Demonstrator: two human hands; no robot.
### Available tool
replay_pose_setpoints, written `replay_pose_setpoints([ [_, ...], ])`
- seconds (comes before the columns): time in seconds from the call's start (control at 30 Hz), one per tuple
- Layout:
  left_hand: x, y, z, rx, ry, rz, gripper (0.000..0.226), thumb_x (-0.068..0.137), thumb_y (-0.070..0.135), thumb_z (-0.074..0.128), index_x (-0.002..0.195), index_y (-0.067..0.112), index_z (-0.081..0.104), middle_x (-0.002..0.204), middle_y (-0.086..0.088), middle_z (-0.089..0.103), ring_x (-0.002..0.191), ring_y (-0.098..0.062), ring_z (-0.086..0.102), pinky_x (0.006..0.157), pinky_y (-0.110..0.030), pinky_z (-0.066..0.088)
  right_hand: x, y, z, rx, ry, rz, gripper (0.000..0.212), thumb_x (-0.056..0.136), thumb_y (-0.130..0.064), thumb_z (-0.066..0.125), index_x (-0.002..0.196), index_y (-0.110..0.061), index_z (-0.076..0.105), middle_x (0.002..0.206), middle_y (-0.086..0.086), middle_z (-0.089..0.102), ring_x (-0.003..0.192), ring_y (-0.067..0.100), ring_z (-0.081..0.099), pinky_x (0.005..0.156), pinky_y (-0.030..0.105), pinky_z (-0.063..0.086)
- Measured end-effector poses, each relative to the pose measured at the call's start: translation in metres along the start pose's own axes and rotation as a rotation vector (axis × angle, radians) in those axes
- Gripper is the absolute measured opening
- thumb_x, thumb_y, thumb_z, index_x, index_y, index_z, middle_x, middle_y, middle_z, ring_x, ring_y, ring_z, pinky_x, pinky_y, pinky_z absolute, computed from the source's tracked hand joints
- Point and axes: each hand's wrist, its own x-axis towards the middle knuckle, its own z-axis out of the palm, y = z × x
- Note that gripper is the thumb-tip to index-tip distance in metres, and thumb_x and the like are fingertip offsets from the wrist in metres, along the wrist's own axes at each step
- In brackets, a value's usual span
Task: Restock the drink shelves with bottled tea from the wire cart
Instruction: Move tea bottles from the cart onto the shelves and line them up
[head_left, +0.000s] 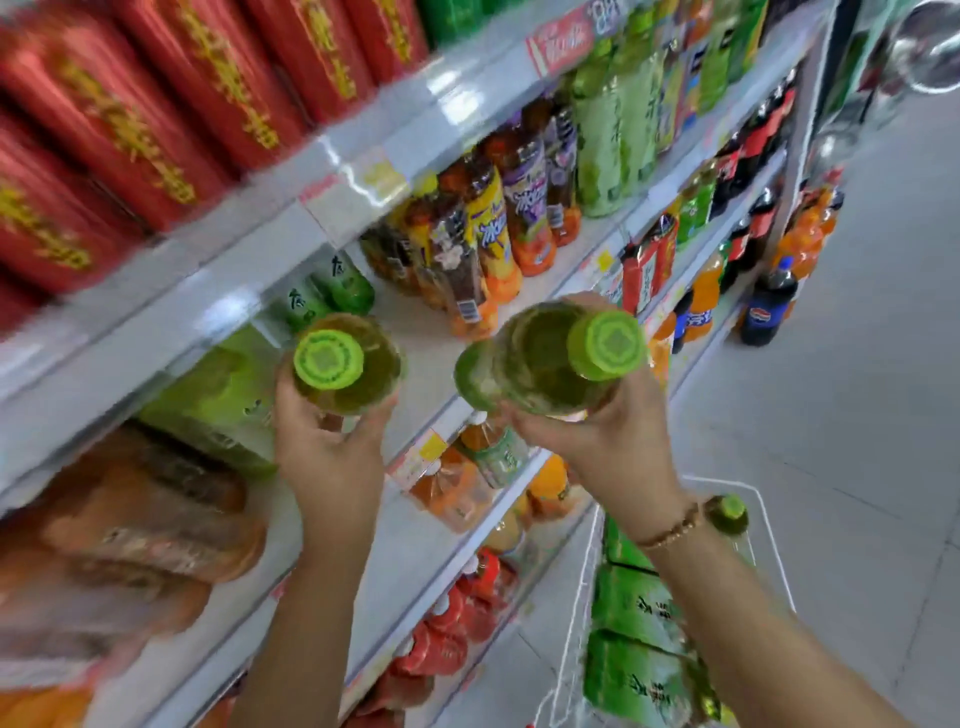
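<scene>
Mid-restock, not close to finished by the look of it. Holding one green-capped tea bottle (358, 374) in left hand (327, 452), fingers and thumb curled round the body just under the cap end. Same on the other side: gripping second tea bottle (535, 364) in right hand (597, 441), wrapped round the body, tilted with cap leaning right. Both raised in front of the middle shelf (423, 358), over its bare patch, not yet set down as far as visible. Can't confirm clearance between bases and shelf, hidden behind the bottles themselves.

Done so far, judging from layout: two shelved green bottles (345, 288) standing at far left of that patch, apparently the same tea. Plenty of free room between those and the juice bottles (478, 249) further right.

Left to do: place the two in hand, then clear the green-labelled bottles (639, 613) lying in the wire cart (579, 587) at near right, plus one upright bottle (730, 512) just beside the right wrist. Can't count the cart load, partly hidden by the right forearm and motion blur. Estimating early-to-middle stage: several more trips needed.
</scene>
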Motion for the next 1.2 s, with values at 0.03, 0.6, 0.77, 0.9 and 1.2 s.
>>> replay_pose_setpoints([
  [0.03,0.005,-0.005,0.003,0.005,0.01,-0.01,0.072,0.067,0.013,0.084,0.127,0.0,0.047,0.124,-0.019,0.057,0.112,-0.024,0.059,0.093,-0.021,0.048,0.013,-0.002,0.009,0.02,-0.04,-0.044,0.072,0.061,-0.012,0.086,0.123,-0.019,0.049,0.119,-0.002,0.058,0.112,0.008,0.056,0.092,0.028,0.049],
  [0.6,0.03,-0.046,0.039,0.131,0.186,-0.217,0.046,0.08,0.017,0.072,0.122,0.007,0.056,0.111,-0.005,0.066,0.096,-0.01,0.063,0.074,-0.002,0.044,0.117,0.045,0.109,-0.355,-0.476,-0.03,0.082,0.068,-0.028,0.081,0.135,-0.015,0.035,0.095,-0.007,0.062,0.084,0.012,0.059,0.064,0.007,0.037],
  [0.77,0.028,-0.06,0.04,0.208,0.186,-0.25,0.052,0.08,0.017,0.072,0.127,0.009,0.052,0.113,-0.004,0.066,0.101,-0.015,0.063,0.09,-0.025,0.05,0.115,0.059,0.124,-0.398,-0.402,0.03,0.074,0.074,-0.036,0.076,0.132,-0.012,0.036,0.092,0.0,0.065,0.08,0.02,0.062,0.058,0.011,0.041],
  [0.9,0.022,-0.073,0.042,0.24,0.13,-0.286,0.047,0.083,0.02,0.07,0.125,0.008,0.054,0.114,-0.004,0.066,0.103,-0.015,0.062,0.091,-0.029,0.05,0.087,0.082,0.124,-0.446,-0.325,0.073,0.081,0.08,-0.035,0.07,0.145,-0.022,0.024,0.114,0.009,0.06,0.097,0.024,0.059,0.082,0.035,0.051],
  [1.2,0.058,-0.091,0.059,0.107,0.228,-0.396,0.054,0.089,0.012,0.063,0.136,0.002,0.041,0.122,0.001,0.054,0.11,-0.009,0.053,0.079,0.0,0.04,0.103,0.112,0.158,-0.418,-0.298,0.173,0.047,0.081,-0.014,0.066,0.119,-0.002,0.041,0.103,0.016,0.062,0.092,0.033,0.059,0.07,0.034,0.044],
])
